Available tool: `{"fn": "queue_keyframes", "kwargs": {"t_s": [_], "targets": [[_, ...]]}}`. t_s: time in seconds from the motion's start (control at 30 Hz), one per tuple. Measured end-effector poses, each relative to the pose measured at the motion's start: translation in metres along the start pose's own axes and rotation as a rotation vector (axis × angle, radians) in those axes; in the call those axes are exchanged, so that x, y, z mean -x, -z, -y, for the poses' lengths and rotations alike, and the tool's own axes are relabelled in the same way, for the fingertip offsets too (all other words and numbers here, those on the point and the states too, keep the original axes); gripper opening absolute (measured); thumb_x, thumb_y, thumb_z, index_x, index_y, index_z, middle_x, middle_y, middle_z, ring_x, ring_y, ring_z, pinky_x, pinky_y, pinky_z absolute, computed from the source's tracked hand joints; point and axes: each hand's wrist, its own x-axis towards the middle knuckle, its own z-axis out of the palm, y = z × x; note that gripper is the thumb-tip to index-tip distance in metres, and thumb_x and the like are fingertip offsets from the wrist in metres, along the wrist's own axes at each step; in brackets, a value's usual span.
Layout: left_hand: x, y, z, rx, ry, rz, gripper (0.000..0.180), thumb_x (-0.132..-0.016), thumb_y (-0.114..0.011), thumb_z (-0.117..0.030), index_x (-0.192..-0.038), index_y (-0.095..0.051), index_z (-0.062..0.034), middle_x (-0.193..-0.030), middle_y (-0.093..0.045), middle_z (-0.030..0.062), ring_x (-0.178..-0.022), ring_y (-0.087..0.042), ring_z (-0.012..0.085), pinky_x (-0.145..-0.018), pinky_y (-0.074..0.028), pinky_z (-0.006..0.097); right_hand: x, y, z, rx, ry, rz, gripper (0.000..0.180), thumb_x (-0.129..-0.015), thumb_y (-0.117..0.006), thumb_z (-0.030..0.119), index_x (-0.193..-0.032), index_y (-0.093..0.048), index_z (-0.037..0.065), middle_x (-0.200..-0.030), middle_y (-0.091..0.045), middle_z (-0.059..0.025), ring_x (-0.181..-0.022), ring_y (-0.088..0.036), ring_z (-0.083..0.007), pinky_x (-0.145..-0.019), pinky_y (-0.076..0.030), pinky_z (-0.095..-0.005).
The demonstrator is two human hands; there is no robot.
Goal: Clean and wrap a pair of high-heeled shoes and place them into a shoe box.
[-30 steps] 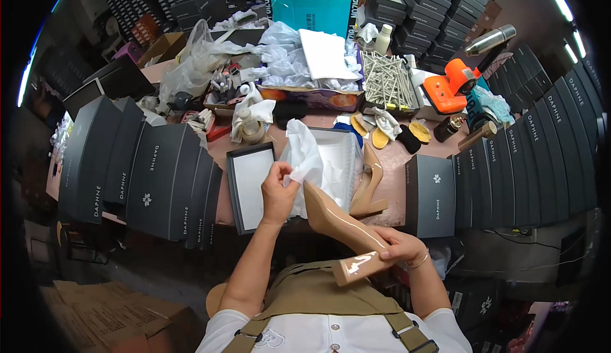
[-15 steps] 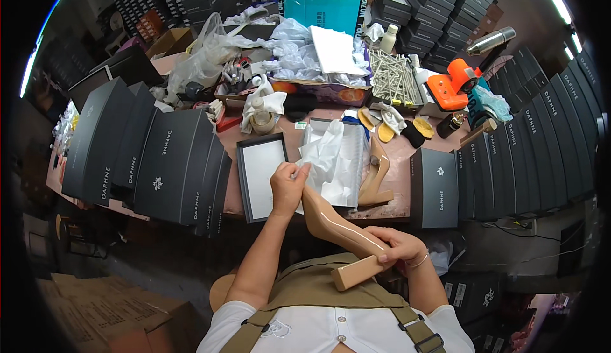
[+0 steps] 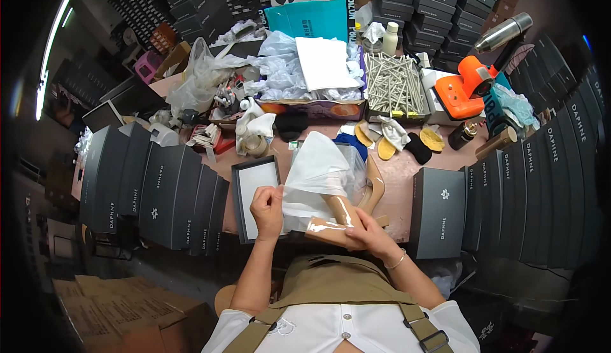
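My right hand (image 3: 372, 233) grips a beige high-heeled shoe (image 3: 340, 208) near its heel. The block heel points left, toward my left hand (image 3: 267, 210), which is closed in a pinch on the edge of a thin white wrapping sheet (image 3: 315, 161). That sheet spreads over the toe end of the shoe, which shows only faintly through it. Beneath, an open shoe box is mostly hidden by the sheet. A matching beige shoe (image 3: 375, 187) lies just right of the box. Left of it rests the dark-rimmed box lid (image 3: 256, 187), white inside.
Dark shoe boxes stand in rows at left (image 3: 167, 194) and right (image 3: 439, 213). Behind the work spot are a carton of crumpled white paper (image 3: 312, 108), a tray of pale sticks (image 3: 396, 85), an orange device (image 3: 461, 92) and yellow pads (image 3: 433, 138).
The shoe has swung forward, away from my body, and its toe has gone under the white sheet. My left hand has drawn the sheet out, shifting slightly left and nearer.
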Motion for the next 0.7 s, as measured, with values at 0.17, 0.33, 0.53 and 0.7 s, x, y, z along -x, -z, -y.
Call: {"fn": "queue_keyframes", "kwargs": {"t_s": [0.17, 0.33, 0.53, 0.7], "targets": [[0.006, -0.023, -0.037, 0.022, -0.327, 0.115, 0.021, -0.085, -0.065, -0.008, -0.104, -0.068, -0.0024, -0.085, -0.055, 0.0093, -0.072, -0.053, 0.0203, -0.065, -0.045, 0.029, 0.006, 0.016, 0.023, -0.413, -0.035, 0.030, 0.066, -0.084, -0.063, 0.019, -0.140, -0.030, 0.004, -0.121, -0.048, -0.0079, -0.106, -0.052, -0.0156, -0.082, -0.049, -0.0278], [-0.006, -0.027, -0.043, 0.135, -0.466, 0.121, 0.020, -0.084, -0.065, -0.005, -0.103, -0.069, -0.0020, -0.084, -0.053, 0.0072, -0.071, -0.051, 0.0192, -0.062, -0.043, 0.027, -0.025, -0.031, 0.030, -0.872, 0.098, -0.313, 0.057, -0.081, -0.061, 0.018, -0.132, -0.040, 0.006, -0.116, -0.053, -0.0108, -0.097, -0.057, -0.0201, -0.086, -0.048, -0.0315], [-0.041, -0.002, -0.035, 0.274, -0.743, 0.265, 0.026, -0.074, -0.068, 0.000, -0.100, -0.069, -0.0006, -0.079, -0.056, 0.0075, -0.062, -0.053, 0.0207, -0.054, -0.044, 0.029, -0.049, -0.041, 0.008, -0.560, 0.126, -0.324, 0.049, -0.083, -0.062, 0.019, -0.127, -0.048, 0.003, -0.113, -0.059, -0.0084, -0.101, -0.057, -0.0159, -0.084, -0.048, -0.0292], [-0.025, 0.001, -0.031, 0.368, -0.769, 0.435, 0.026, -0.072, -0.070, -0.001, -0.098, -0.069, -0.0015, -0.079, -0.056, 0.0073, -0.059, -0.055, 0.0205, -0.051, -0.045, 0.030, -0.077, -0.070, -0.012, -0.363, 0.369, -0.511, 0.053, -0.090, -0.057, 0.028, -0.132, -0.041, 0.001, -0.128, -0.050, -0.0078, -0.118, -0.049, -0.0206, -0.097, -0.043, -0.0337]]}}
